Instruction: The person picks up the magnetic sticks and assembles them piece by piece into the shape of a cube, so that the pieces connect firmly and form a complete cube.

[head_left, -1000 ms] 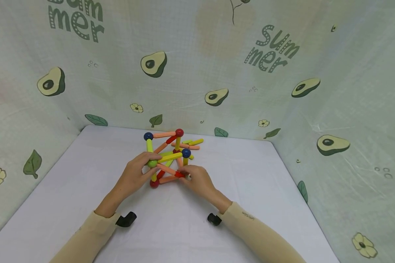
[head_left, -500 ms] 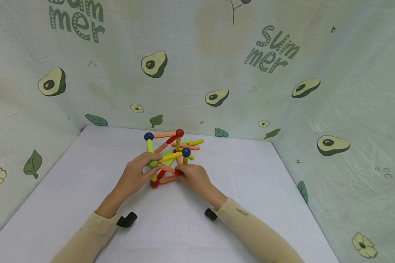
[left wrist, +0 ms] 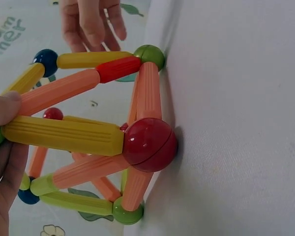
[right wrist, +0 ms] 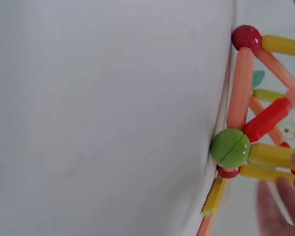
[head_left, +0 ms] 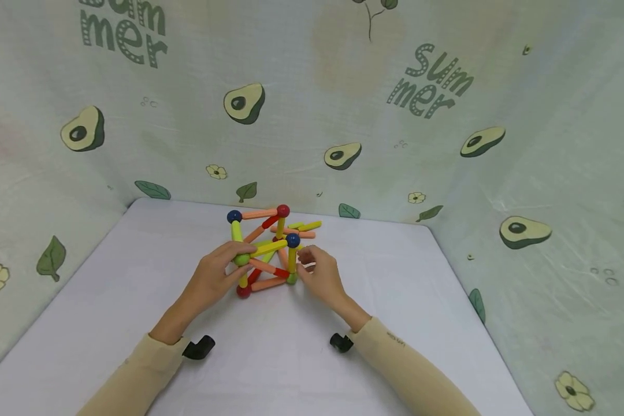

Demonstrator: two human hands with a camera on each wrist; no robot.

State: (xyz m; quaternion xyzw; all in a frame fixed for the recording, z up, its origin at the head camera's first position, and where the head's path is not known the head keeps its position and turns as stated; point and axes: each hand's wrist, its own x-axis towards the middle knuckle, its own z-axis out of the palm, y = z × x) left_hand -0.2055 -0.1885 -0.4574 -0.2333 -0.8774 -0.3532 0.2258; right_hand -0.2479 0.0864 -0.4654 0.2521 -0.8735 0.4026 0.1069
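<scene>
On the white table stands a box-like frame of magnetic sticks and balls, with a red ball (left wrist: 150,144) and a green ball (right wrist: 230,148) at its lower near corners. My left hand (head_left: 215,277) holds the upper left near corner, fingers and thumb about another green ball (head_left: 241,259). A salmon stick with a red end (left wrist: 119,69) slants from that corner down to the lower right green ball. Beside the upright yellow stick (head_left: 292,261), under a blue ball (head_left: 293,240), my right hand (head_left: 322,277) has loosely bent fingers and holds nothing.
Several loose yellow and salmon sticks (head_left: 307,234) lie behind the frame, to its right. A printed cloth (head_left: 291,127) hangs behind the table (head_left: 395,300) and along both sides.
My right hand has let go of the red-ended stick at the lower right corner and drawn away to the right. The green ball there now shows. My left hand keeps its place.
</scene>
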